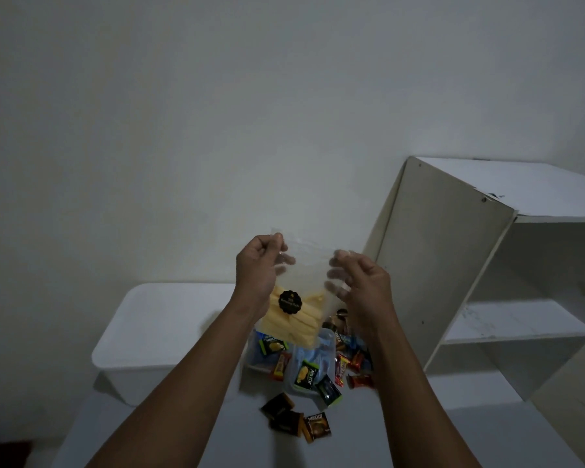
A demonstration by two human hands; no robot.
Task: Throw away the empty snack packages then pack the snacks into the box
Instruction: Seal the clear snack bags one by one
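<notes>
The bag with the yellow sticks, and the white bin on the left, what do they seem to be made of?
The bag: thin clear plastic film, glossy; fingers of the right hand show through it and its top crinkles. The white bin: probably moulded plastic, smooth and matte, judging by rounded corners and a lipped rim.

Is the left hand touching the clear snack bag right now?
Touching: the head view shows the left hand pinching the clear snack bag at its corner.
</notes>
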